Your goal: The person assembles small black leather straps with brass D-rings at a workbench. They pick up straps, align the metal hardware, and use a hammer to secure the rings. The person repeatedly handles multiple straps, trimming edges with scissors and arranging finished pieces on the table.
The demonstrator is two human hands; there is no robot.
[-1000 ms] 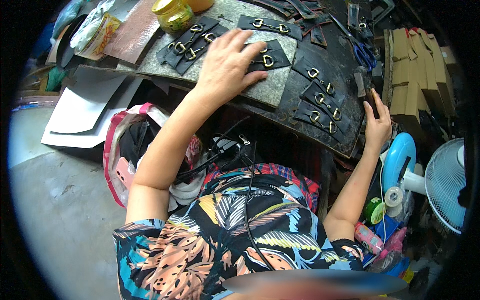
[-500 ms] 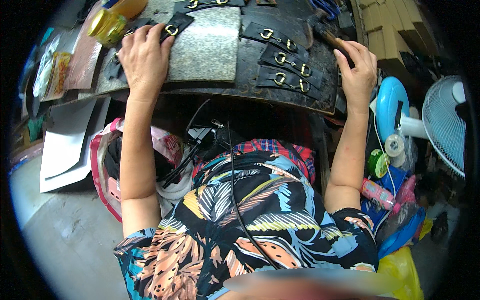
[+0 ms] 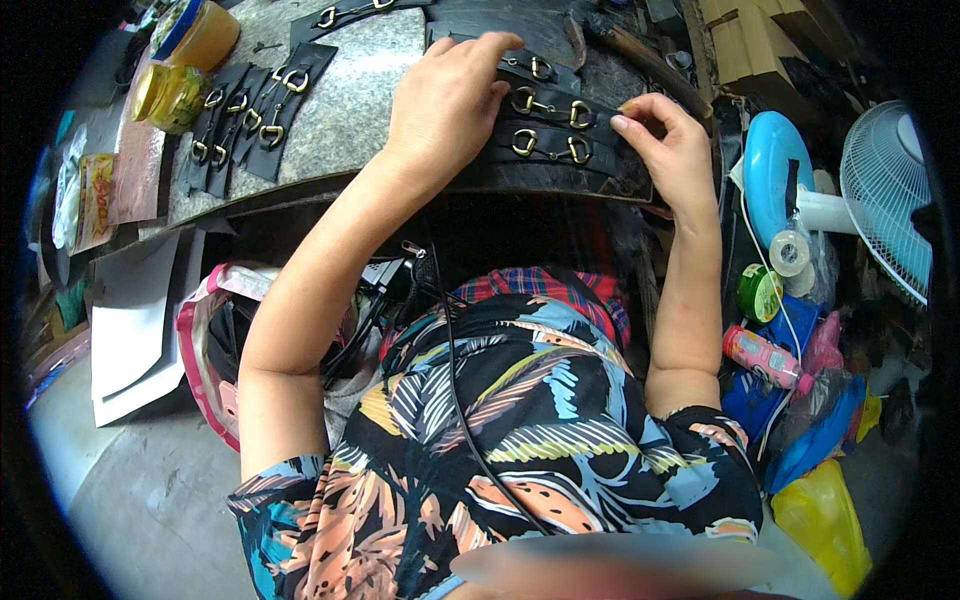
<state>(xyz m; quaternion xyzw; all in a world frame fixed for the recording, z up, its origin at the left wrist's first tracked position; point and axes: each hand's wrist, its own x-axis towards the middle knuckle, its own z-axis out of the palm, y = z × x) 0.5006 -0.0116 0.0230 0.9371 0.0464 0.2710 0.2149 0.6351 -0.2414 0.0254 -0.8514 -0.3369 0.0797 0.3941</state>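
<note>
Both hands have drawn together since half a second ago: the left hand (image 3: 445, 100), which then pressed on a strap at the far left of the bench, now lies over the straps near the middle, and the right hand (image 3: 672, 150) has come inward from the bench's right edge to meet it.

At far left a glue jar (image 3: 172, 92) and an orange tub (image 3: 205, 35) stand by a fan of black straps (image 3: 250, 110) with brass rings, laid flat on the grey stone slab (image 3: 355, 110). These look finished and set aside. More straps (image 3: 350, 12) lie at the top edge.

The left hand is spread wide, palm down, fingertips resting on the upper strap (image 3: 535, 68) of the group on the dark mat (image 3: 560, 180). Just right of it, two buckled straps (image 3: 548, 125) lie side by side. The right hand pinches their right end between thumb and forefinger, other fingers curled.

As a judgement, most pieces are already fitted with hardware; the few under the hands seem the last being aligned or pressed.

Further right are a hammer handle (image 3: 640, 55), cardboard boxes (image 3: 750, 45), a blue fan (image 3: 880, 190) and a tape roll (image 3: 790, 253).
</note>
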